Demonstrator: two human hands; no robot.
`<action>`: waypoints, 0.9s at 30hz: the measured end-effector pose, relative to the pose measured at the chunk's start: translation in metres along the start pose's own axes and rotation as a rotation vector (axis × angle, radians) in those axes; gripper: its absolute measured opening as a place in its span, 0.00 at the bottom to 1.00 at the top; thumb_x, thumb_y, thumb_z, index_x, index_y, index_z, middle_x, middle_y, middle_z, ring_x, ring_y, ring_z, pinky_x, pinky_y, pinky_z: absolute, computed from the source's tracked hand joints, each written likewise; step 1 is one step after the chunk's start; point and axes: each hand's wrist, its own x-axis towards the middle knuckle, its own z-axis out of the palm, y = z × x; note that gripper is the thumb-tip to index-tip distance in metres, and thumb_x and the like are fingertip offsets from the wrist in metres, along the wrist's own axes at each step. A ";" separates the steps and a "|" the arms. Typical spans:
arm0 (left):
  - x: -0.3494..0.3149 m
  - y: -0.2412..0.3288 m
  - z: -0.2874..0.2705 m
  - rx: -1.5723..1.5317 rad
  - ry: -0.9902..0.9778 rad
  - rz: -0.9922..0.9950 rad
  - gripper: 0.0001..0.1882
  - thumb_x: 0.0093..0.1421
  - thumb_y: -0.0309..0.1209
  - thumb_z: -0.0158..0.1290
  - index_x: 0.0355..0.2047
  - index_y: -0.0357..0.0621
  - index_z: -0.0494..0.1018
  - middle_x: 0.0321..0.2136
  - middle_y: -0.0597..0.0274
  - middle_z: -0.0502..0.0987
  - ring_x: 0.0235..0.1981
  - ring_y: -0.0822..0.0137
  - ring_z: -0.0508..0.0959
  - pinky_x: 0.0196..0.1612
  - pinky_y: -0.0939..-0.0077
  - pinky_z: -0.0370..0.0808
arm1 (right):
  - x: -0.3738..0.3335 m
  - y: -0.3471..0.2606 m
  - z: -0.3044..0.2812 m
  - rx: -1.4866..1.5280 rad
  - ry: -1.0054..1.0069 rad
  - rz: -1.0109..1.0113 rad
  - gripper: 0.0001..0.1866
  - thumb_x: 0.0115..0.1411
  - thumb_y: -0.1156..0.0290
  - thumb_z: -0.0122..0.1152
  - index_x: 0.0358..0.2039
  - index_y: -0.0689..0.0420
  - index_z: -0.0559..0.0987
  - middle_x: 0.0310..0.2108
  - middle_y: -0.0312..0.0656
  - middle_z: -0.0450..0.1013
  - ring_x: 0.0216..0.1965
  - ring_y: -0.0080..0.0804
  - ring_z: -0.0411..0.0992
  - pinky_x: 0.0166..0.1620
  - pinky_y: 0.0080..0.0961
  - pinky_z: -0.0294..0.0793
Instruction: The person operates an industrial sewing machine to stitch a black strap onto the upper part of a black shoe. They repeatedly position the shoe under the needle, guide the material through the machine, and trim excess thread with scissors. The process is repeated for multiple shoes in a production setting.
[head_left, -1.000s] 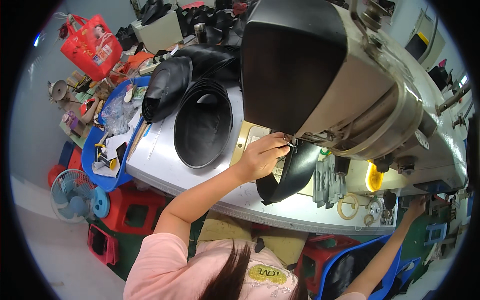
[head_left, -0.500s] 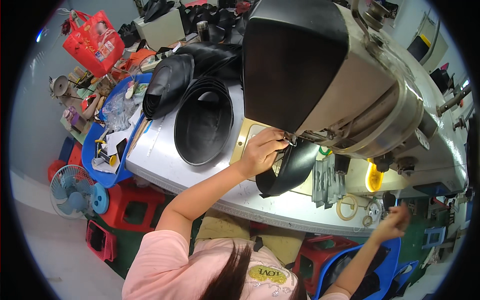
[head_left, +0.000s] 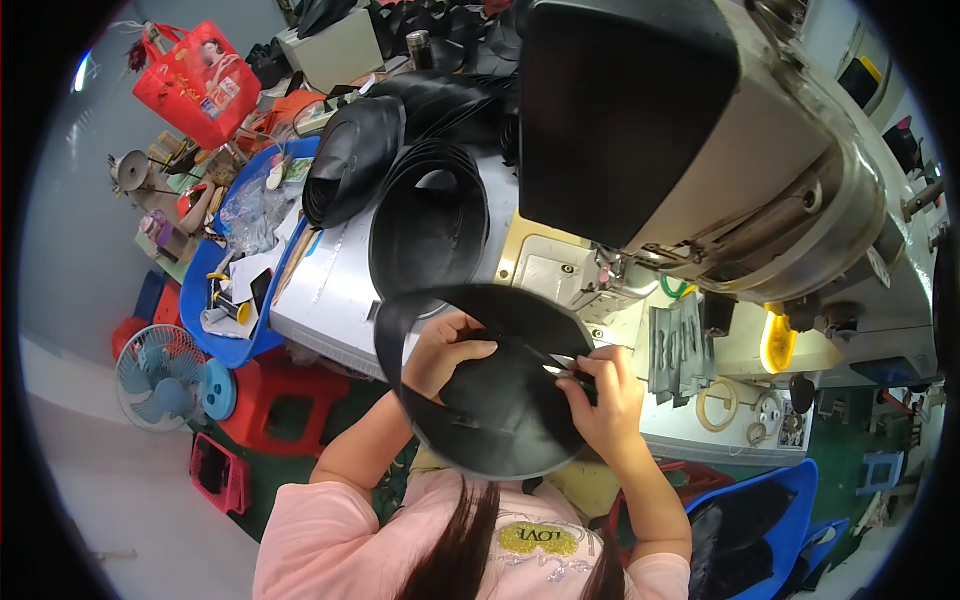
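Observation:
A ring-shaped piece of black leather is up off the table, in front of my body. My left hand grips it through the loop, with the thumb pressed on the inner face. In my right hand is a pair of thread snips; the two bright tips are apart and point left at the leather, close to its surface. Whether the tips touch it I cannot tell. Behind the piece stands the sewing machine, its needle area partly visible beyond my right hand.
Stacked black leather pieces lie on the white table at left. A blue tray with scraps adjoins them. Grey strips hang beside the machine, near a tape roll. A blue bin with black pieces stands lower right.
The leather piece has come out from under the machine head toward my body. My left hand moved down with it; my right hand came in from the far right, now with the snips at it.

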 end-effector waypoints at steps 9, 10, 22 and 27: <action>-0.001 -0.011 0.012 0.005 -0.029 0.022 0.09 0.47 0.25 0.53 0.31 0.38 0.70 0.28 0.61 0.73 0.29 0.73 0.72 0.34 0.81 0.69 | 0.011 -0.004 0.022 -0.112 0.091 -0.079 0.13 0.37 0.78 0.65 0.22 0.61 0.68 0.23 0.43 0.63 0.18 0.36 0.65 0.19 0.24 0.64; -0.002 -0.011 0.014 0.078 -0.037 0.067 0.10 0.47 0.26 0.54 0.32 0.38 0.71 0.28 0.60 0.73 0.29 0.72 0.72 0.35 0.80 0.68 | 0.010 -0.003 0.024 -0.111 0.108 -0.085 0.13 0.37 0.78 0.64 0.22 0.62 0.68 0.22 0.43 0.62 0.18 0.35 0.65 0.19 0.23 0.63; -0.019 -0.024 0.028 1.014 -0.134 1.364 0.14 0.36 0.25 0.58 0.27 0.41 0.74 0.31 0.58 0.72 0.27 0.63 0.69 0.28 0.72 0.67 | -0.014 0.002 0.013 1.344 0.025 0.929 0.21 0.46 0.73 0.58 0.42 0.62 0.67 0.32 0.40 0.70 0.32 0.29 0.70 0.37 0.24 0.71; -0.019 -0.019 0.002 0.669 -0.163 0.922 0.35 0.40 0.44 0.60 0.47 0.40 0.63 0.51 0.51 0.59 0.54 0.58 0.57 0.53 0.59 0.54 | -0.021 0.017 -0.001 1.523 -0.076 0.957 0.23 0.44 0.74 0.61 0.42 0.63 0.67 0.37 0.44 0.70 0.36 0.32 0.70 0.40 0.29 0.72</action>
